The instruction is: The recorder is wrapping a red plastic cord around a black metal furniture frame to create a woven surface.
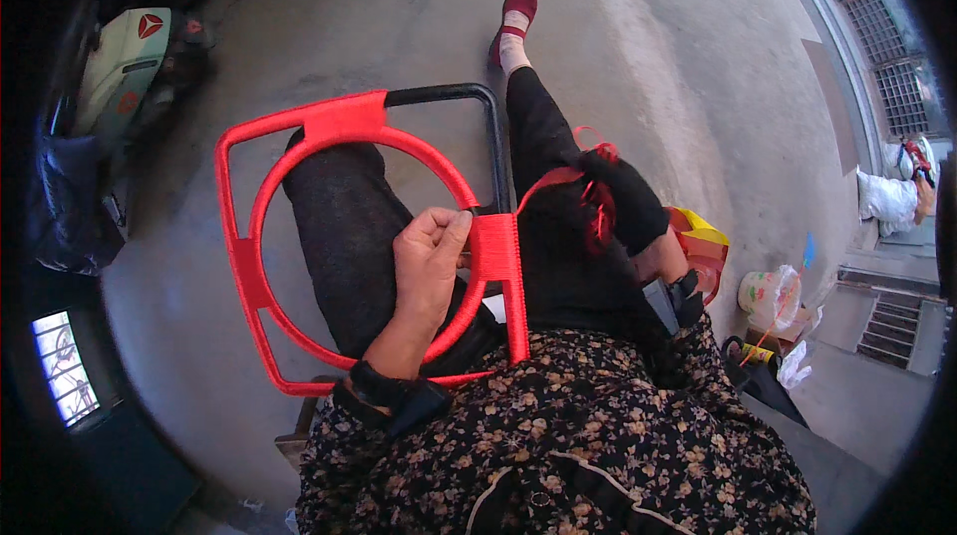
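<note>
Square metal frame with inner ring, red-cord-wrapped (299, 236) — flat on lap, unwrapped black corner pointing away | left hand (429, 271) — fingers curled, gripping ring | right hand (623, 201) — gloved, pinching red cord (546, 181)

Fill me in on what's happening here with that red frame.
A seated person is wrapping red cord around a metal frame resting on their lap. The left hand grips the frame at the freshly wound section by the inner ring. The right hand, in a black glove, holds the red cord pulled taut from the frame. Most of the frame is covered in red; the upper right corner is still bare black metal.
</note>
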The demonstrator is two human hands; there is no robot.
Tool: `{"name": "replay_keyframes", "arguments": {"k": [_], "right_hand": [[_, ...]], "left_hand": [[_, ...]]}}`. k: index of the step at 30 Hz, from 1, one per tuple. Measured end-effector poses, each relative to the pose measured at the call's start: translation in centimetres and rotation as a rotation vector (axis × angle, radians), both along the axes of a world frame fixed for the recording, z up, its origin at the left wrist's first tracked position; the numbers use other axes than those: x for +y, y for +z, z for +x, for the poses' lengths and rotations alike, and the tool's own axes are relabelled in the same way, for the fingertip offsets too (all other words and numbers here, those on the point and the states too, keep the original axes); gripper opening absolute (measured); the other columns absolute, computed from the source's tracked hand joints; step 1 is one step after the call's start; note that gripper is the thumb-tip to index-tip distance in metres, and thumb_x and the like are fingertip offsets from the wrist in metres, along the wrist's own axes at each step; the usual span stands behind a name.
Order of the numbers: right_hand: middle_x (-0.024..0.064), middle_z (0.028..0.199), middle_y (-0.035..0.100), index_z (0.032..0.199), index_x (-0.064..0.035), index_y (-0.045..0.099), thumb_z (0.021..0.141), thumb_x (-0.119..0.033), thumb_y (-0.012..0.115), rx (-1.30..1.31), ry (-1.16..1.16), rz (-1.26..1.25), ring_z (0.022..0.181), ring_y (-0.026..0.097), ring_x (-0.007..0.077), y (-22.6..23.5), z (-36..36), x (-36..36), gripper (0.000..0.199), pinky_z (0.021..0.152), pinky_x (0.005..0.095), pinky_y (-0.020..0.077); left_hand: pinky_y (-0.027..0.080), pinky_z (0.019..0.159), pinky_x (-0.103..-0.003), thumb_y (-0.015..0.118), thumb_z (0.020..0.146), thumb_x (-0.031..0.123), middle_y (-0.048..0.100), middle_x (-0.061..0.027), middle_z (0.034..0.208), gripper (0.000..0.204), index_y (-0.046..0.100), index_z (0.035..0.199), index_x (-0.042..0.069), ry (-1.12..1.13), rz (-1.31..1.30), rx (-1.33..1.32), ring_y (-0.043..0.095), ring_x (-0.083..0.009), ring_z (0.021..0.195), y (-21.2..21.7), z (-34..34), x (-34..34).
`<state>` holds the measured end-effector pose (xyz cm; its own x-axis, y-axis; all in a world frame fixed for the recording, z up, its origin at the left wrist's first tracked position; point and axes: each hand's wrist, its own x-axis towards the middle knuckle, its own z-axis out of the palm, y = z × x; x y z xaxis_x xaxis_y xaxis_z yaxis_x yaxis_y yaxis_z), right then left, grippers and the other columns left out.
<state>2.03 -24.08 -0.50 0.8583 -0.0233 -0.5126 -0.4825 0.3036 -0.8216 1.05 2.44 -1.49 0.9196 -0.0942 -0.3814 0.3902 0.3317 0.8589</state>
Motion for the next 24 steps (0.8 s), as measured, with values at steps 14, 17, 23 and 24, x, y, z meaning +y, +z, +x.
{"name": "replay_keyframes", "arguments": {"k": [14,17,23,24], "right_hand": [[0.0089,0.107,0.059,0.115,-0.0027,0.053,0.086,-0.008,0.053,-0.904,0.473,-0.693,0.094,0.059,0.0187,5.3,4.7,10.7,0.029,0.078,0.0298,0.0488],[0.0125,0.108,0.059,0.110,-0.0025,0.056,0.078,-0.004,0.055,-1.501,0.760,-1.086,0.098,0.060,0.0276,7.9,4.1,13.0,0.032,0.084,0.0349,0.0485],[0.0092,0.097,0.062,0.105,-0.0013,0.058,0.088,-0.010,0.050,-0.690,0.451,-0.722,0.080,0.064,0.0222,5.9,2.4,9.5,0.021,0.071,0.0318,0.0512],[0.0089,0.095,0.063,0.104,-0.0013,0.058,0.090,-0.012,0.049,-0.545,0.384,-0.523,0.076,0.065,0.0211,5.2,2.6,9.2,0.020,0.068,0.0309,0.0512]], "left_hand": [[0.046,0.079,-0.031,0.038,0.096,0.049,0.063,-0.0064,0.103,0.049,0.052,0.117,0.008,0.209,-0.355,0.017,0.059,-0.0154,0.093,1.5,-0.3,0.5],[0.047,0.079,-0.035,0.038,0.098,0.038,0.061,-0.0041,0.110,0.037,0.055,0.116,0.010,0.401,-0.669,0.117,0.059,-0.0186,0.098,2.3,0.0,0.6],[0.045,0.082,-0.031,0.048,0.093,0.018,0.060,-0.0033,0.109,0.026,0.056,0.116,0.009,0.272,-0.290,0.004,0.057,-0.0135,0.096,1.2,-0.1,0.0],[0.044,0.083,-0.033,0.048,0.092,0.017,0.060,-0.0037,0.109,0.027,0.055,0.116,0.008,0.260,-0.287,0.019,0.057,-0.0141,0.096,0.8,-0.1,0.1]]}}
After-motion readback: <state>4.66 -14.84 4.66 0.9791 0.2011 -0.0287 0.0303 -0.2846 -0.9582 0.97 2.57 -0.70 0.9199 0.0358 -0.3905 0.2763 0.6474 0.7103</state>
